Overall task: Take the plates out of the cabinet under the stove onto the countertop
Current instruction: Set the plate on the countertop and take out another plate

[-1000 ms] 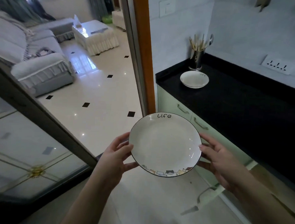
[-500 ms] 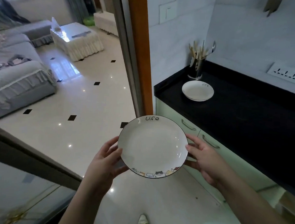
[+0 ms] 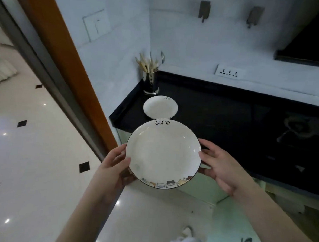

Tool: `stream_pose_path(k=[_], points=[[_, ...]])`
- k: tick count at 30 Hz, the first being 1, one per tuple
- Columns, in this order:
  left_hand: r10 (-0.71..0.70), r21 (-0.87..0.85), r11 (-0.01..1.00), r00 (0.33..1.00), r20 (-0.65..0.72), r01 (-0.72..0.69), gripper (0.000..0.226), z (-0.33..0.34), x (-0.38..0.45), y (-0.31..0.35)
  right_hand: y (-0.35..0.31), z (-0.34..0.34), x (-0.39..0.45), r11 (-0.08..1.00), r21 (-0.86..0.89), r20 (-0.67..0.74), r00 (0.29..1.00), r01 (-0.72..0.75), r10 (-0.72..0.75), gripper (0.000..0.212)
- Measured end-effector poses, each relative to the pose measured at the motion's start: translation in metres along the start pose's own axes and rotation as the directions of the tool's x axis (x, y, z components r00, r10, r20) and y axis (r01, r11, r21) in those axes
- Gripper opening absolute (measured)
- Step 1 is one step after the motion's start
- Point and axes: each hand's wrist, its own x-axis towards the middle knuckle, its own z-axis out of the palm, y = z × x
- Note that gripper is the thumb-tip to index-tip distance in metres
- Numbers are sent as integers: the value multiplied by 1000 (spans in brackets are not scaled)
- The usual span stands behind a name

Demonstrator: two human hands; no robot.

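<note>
Head view: at the centre of the frame a white plate (image 3: 162,154) marked "Life" is held level in the air, the left hand (image 3: 114,166) grasping its left rim and the right hand (image 3: 220,167) grasping its right rim. Just above it in the frame, a second plate (image 3: 160,107) lies on the black countertop (image 3: 228,120), near a metal utensil holder (image 3: 151,82) in the corner.

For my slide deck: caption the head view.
Both hands carry a "life" plate toward another plate on the black countertop.

White "life" plate (image 3: 162,154) held level; second plate (image 3: 160,107) on black countertop (image 3: 219,119).
</note>
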Motion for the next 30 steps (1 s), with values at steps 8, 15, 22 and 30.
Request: stream_pose_path(k=[8, 15, 22, 30], points=[[-131, 78, 990, 982, 135, 121, 35, 92, 113, -7, -12, -84, 61, 997, 83, -147, 989, -5, 18, 37], [-188, 189, 970, 968, 170, 155, 41, 161, 191, -15, -23, -145, 119, 996, 90, -206, 978, -23, 41, 39], [-274, 245, 942, 948, 161, 231, 39, 194, 267, -35, -7, -167, 176, 991, 114, -338, 935, -70, 105, 37], [-352, 409, 874, 922, 161, 262, 43, 196, 354, -56, 16, -155, 238, 983, 82, -501, 846, -163, 182, 37]])
